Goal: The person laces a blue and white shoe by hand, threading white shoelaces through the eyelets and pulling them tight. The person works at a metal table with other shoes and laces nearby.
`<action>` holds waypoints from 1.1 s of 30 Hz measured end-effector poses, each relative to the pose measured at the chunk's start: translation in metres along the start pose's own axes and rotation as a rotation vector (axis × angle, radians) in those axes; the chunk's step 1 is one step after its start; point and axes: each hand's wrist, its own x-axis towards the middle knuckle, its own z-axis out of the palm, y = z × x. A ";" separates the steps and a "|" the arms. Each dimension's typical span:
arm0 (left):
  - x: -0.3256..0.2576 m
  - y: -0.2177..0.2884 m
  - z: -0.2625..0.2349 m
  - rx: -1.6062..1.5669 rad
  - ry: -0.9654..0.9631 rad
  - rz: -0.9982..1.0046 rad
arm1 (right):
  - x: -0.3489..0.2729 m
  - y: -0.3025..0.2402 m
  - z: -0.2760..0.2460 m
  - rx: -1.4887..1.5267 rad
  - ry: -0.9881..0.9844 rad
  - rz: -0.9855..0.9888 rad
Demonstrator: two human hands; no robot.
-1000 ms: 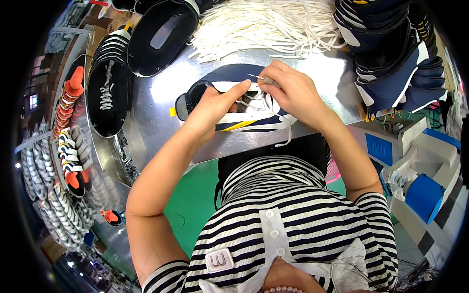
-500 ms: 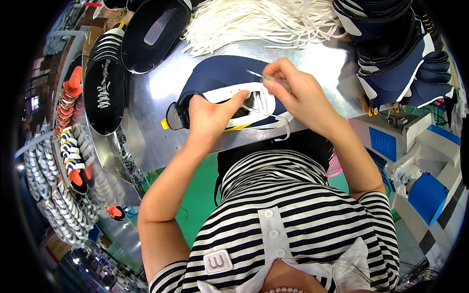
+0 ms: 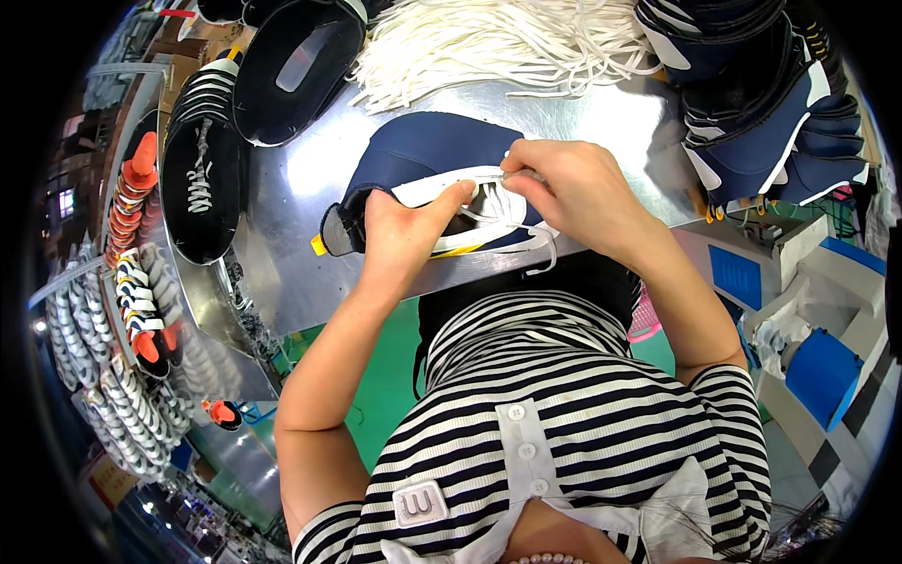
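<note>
Metal table [image 3: 291, 282] was largest, running across the upper half; person in a striped top [image 3: 583, 404] sat or stood at its near edge, unclear which. Off the right end of the table was a pale machine with blue panels [image 3: 825, 376]. Stack of navy uppers [image 3: 747, 141] filled the far right, nested in each other, white trim showing. Heap of loose white laces [image 3: 498, 47] lay along the far side. At left, a black upper with grey laces [image 3: 225, 183] lay next to a second black upper [image 3: 272, 105], opening facing up. Navy upper [image 3: 437, 141] was on the table in front of the person, between the black uppers and the navy stack, heel to the left. Left hand [image 3: 399, 226] gripped it, fingers inside the opening, thumb pressed on the white eyelet strip [image 3: 432, 186]. Right hand [image 3: 578, 183] was bent over the strip's toe-side end, thumb and index pinched together; whatever sat between them was hidden. White lace [image 3: 552, 256] ran across the throat, its end hanging off the near side. Smallest: yellow tab [image 3: 318, 246] at the heel.
</note>
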 end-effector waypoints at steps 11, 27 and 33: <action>-0.007 -0.002 -0.008 -0.243 -0.104 -0.056 | 0.011 -0.021 -0.002 -0.173 -0.153 0.036; 0.005 0.020 -0.014 -0.255 -0.165 -0.323 | 0.006 0.004 0.048 -0.101 0.353 0.073; -0.086 0.079 -0.142 -1.422 -0.287 0.246 | 0.008 0.000 0.057 -0.209 0.384 0.193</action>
